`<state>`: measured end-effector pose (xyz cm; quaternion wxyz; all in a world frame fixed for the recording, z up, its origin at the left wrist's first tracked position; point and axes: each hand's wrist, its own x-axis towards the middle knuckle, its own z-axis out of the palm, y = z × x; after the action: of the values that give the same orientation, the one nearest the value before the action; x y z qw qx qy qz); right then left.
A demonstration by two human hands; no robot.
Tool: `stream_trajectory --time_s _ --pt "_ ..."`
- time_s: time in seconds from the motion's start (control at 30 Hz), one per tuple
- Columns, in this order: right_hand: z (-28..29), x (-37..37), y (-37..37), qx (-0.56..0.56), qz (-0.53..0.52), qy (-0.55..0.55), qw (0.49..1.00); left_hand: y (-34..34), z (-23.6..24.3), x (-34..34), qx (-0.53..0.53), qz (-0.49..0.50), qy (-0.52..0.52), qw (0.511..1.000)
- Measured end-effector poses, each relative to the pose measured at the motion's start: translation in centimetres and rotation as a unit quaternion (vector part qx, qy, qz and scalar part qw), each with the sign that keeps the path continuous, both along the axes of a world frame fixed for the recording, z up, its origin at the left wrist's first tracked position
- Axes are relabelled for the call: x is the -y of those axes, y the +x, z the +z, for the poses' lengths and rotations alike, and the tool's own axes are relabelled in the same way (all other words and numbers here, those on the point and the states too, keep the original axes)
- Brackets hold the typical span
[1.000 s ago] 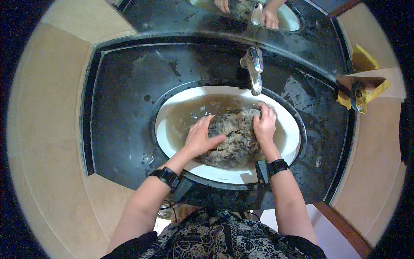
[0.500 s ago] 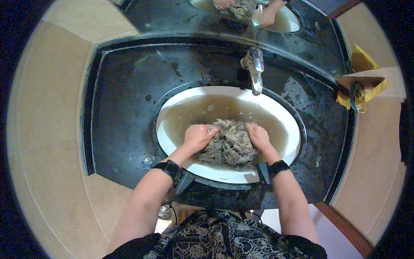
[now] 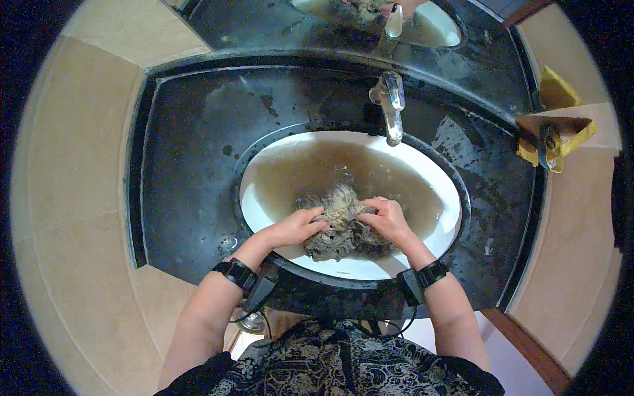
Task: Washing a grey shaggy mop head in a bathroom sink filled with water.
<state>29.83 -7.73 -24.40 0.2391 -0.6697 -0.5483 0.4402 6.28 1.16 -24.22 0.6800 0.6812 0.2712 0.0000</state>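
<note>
A soaked, shaggy grey bundle [image 3: 337,221], of curly strands like a mop head or a fleecy mat, is half out of the water at the near side of the white oval basin [image 3: 452,218]. My left hand [image 3: 300,226] pinches its left side between thumb and fingers. On its right side, my right hand [image 3: 386,218] grips a tuft the same way. Between the two hands the strands bulge up in a pale peak. Murky brown water [image 3: 297,168] fills the basin and hides the underside of the bundle.
A chrome faucet [image 3: 392,109] reaches over the basin's far rim. Wet black countertop [image 3: 188,165] surrounds the basin, with a mirror [image 3: 264,26] behind. At the right edge a brown-and-yellow paper bag [image 3: 558,135] stands against the wall. Black devices are strapped to both wrists.
Both hands have shifted and turned, drawing closer together on the bundle. Its middle now stands up in a peak, where it was flatter and more spread out before.
</note>
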Motion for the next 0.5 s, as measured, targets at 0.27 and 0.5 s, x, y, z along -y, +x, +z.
stream_trajectory --time_s 0.27,0.5 --pt "1.5 0.3 -0.3 0.097 0.003 0.159 0.983 0.8 3.7 1.1 -0.148 0.004 0.456 0.877" --pt "1.1 -0.4 -2.1 -0.029 -0.119 0.111 0.986 1.0 4.2 1.3 -0.083 -0.020 0.514 0.853"
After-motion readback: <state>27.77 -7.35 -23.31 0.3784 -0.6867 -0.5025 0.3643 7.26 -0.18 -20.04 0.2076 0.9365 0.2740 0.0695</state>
